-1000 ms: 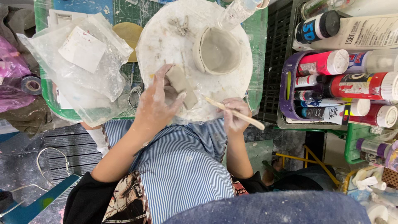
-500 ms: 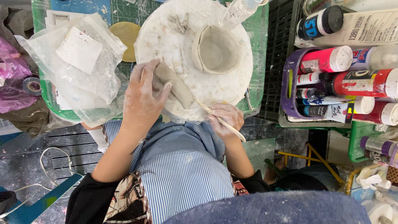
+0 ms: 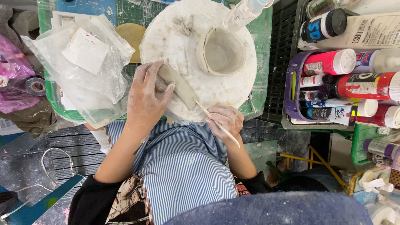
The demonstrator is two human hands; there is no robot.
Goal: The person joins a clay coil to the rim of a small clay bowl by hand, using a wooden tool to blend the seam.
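A flat grey clay slab (image 3: 180, 86) is pinned on the near edge of the round white work board (image 3: 166, 37) by the clay-dusted left hand (image 3: 146, 98), whose fingers are spread and pressed flat on the slab's left end rather than closed around it. A thin wooden modelling tool (image 3: 216, 123) is pinched in the right hand (image 3: 225, 120), fingers closed on its shaft, with its tip laid against the slab's lower right corner. An unfired clay cup (image 3: 221, 52) is seen upright further back on the board, a crumpled clear plastic bag (image 3: 83, 68) to its left and paint bottles (image 3: 346, 83) in crates to its right.
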